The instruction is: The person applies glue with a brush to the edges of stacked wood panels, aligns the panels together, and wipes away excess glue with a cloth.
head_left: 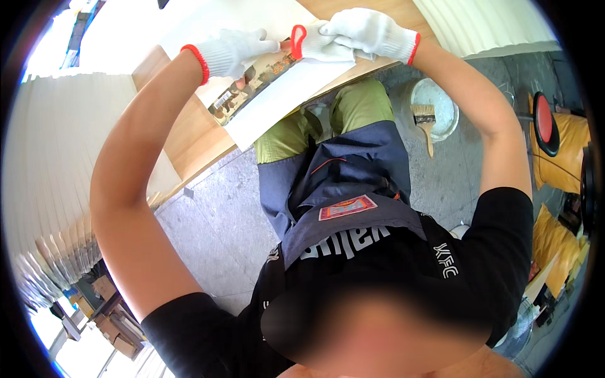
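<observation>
My left hand [233, 53], in a white knit glove with a red cuff, has its fingers stretched to the right over a printed strip [249, 89] in brown and green tones. My right hand [372, 31] wears a matching glove and grips a loose white glove [321, 48], whose red cuff points toward my left fingertips. Beneath the strip lies a large white sheet [290, 96], partly overhanging the front edge of the wooden table [201, 138]. The palms of both hands are hidden.
Tall stacks of pale sheets stand at the left [57, 151] and at the far right [485, 25]. On the floor to the right is a white bucket [449, 116] with a flat brush [424, 118] across its rim. Yellow wrapped bundles [561, 148] lie farther right.
</observation>
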`<state>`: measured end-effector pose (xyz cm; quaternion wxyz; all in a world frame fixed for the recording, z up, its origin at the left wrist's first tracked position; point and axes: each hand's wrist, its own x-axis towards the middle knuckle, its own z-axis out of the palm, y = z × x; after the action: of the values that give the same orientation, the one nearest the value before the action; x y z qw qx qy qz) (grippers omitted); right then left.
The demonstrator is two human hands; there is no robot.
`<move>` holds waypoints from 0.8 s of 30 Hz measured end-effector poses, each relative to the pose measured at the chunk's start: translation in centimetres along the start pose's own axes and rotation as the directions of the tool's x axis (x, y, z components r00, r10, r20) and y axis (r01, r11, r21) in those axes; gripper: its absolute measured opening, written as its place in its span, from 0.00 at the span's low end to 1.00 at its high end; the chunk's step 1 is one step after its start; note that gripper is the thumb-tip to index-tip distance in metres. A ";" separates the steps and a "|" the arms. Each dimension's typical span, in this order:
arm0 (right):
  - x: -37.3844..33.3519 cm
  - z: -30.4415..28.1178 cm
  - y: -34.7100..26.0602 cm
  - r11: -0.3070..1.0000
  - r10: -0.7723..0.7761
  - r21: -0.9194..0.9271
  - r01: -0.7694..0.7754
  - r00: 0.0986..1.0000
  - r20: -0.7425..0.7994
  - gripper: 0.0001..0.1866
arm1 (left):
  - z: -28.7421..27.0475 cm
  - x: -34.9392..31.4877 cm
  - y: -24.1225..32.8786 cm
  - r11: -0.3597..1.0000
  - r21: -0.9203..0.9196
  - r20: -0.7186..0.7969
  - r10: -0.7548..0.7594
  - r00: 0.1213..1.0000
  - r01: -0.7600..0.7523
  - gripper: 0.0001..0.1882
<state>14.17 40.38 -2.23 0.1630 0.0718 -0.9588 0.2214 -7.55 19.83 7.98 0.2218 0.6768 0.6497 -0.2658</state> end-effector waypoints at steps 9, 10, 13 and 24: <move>-0.9 -1.9 -3.9 0.970 0.063 -0.223 -0.098 0.985 -0.159 0.11 | -0.4 -0.2 0.3 0.991 0.098 -0.056 0.096 0.994 -0.090 0.51; -0.6 -1.7 -3.9 0.963 0.057 -0.255 -0.090 0.989 -0.136 0.12 | -0.7 -0.4 0.8 0.993 0.099 -0.027 0.060 0.998 -0.057 0.52; -0.1 -1.6 -3.1 0.944 0.136 -0.306 -0.122 0.990 0.023 0.16 | -1.2 -0.8 1.6 0.994 0.106 0.023 -0.004 1.000 0.002 0.55; 2.3 -2.7 -6.2 0.937 0.003 -0.346 0.040 0.992 0.123 0.22 | -0.2 -1.6 4.2 0.990 0.076 -0.159 -0.104 0.982 0.117 0.31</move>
<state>14.11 35.87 3.32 0.1164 0.0644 -0.9902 0.0421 -3.38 18.51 8.96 0.1266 0.6671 0.6895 -0.2520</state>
